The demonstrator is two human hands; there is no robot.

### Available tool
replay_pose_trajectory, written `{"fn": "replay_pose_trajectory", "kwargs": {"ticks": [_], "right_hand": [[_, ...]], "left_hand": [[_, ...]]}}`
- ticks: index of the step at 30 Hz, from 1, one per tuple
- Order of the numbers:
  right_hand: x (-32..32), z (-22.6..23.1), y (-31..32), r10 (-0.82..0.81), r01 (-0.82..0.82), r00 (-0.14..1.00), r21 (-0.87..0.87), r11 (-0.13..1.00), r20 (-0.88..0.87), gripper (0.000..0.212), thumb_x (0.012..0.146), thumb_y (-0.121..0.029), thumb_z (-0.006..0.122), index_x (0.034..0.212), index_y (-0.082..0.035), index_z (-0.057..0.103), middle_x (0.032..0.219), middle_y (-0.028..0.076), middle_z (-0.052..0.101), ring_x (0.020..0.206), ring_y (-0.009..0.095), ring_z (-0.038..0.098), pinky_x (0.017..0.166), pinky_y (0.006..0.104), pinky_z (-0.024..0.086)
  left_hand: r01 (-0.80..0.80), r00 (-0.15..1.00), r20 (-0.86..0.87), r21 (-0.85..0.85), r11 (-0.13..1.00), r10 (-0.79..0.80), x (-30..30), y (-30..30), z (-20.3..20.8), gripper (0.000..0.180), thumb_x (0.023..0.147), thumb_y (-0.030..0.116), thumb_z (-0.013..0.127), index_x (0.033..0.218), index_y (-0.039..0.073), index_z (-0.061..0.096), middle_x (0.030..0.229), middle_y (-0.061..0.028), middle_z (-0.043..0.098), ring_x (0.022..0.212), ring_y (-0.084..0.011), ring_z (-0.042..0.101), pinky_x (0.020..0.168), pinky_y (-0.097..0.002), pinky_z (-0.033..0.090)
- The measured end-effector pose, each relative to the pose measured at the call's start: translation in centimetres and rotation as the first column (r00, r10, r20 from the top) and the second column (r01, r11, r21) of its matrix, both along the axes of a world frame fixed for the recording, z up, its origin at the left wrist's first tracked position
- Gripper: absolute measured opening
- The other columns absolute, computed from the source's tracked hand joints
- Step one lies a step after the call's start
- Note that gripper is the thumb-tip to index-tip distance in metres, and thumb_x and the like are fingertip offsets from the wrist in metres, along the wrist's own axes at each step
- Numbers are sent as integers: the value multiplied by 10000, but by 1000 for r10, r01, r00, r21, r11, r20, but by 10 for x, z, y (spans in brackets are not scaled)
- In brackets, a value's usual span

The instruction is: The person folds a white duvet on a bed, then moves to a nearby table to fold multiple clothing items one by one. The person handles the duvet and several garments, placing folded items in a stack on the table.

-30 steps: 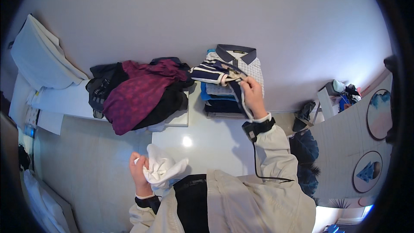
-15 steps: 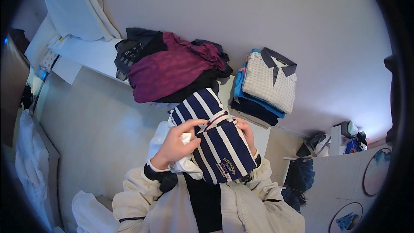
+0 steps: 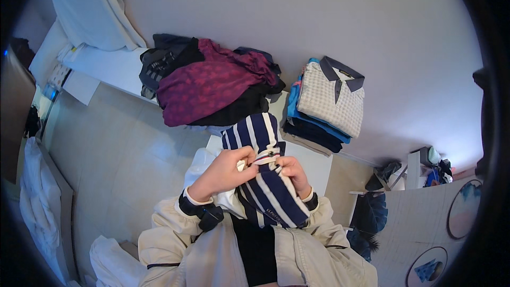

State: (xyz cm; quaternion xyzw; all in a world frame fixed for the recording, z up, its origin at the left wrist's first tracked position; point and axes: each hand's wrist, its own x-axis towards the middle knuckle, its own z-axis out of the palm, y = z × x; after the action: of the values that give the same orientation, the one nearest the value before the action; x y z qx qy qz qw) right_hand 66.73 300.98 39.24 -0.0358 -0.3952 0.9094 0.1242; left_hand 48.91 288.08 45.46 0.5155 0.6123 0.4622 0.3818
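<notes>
A folded striped shirt [image 3: 279, 194], navy and white, rests against my lap and bends across its middle. My left hand [image 3: 224, 172] is closed on the cloth at its collar, fingertips pinched together. From the other side my right hand [image 3: 295, 173] pinches the collar and front opening between thumb and fingers. A small dark button shows at the light collar band, which has a thin red and dark trim. White cloth [image 3: 229, 200] lies beneath my left wrist, partly covered by the shirt.
Ahead, a loose heap of dark and maroon clothes [image 3: 207, 85] lies on a white surface. Right of it stands a neat stack of folded clothes, a checked grey-collared polo shirt [image 3: 329, 95] on top. White bedding [image 3: 40, 196] is at far left, a round-patterned panel [image 3: 425, 218] at right.
Both hands have come together at the collar. My right hand has moved from the shirt's edge onto its front opening. The lower part of the shirt now folds up and looks narrower.
</notes>
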Motion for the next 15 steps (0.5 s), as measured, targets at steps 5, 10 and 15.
{"fn": "replay_pose_trajectory", "kwargs": {"ticks": [5,10,15], "right_hand": [[6,12,-15,53,-49,994,-41,998,100,150,835,-116,649,821,20,587,855,45,575,703,84,505,642,211,405],[-3,32,-7,-27,-21,989,319,947,143,211,893,-143,580,753,14,589,815,120,577,670,150,519,691,277,469],[0,3,1,-221,174,949,211,962,225,174,896,-134,538,759,-27,542,729,88,560,633,137,509,761,324,499]], "left_hand": [[-240,968,75,-12,971,240,-8,-13,-22,181,861,143,547,868,-28,605,655,-88,584,597,-143,489,575,-306,410],[-647,761,86,164,744,643,-68,-83,-51,268,927,160,465,987,-3,669,862,-42,647,747,-109,571,681,-275,452],[-784,570,428,30,620,701,-76,-137,-28,322,969,222,453,975,-23,661,926,-75,659,817,-118,592,736,-270,461]]}}
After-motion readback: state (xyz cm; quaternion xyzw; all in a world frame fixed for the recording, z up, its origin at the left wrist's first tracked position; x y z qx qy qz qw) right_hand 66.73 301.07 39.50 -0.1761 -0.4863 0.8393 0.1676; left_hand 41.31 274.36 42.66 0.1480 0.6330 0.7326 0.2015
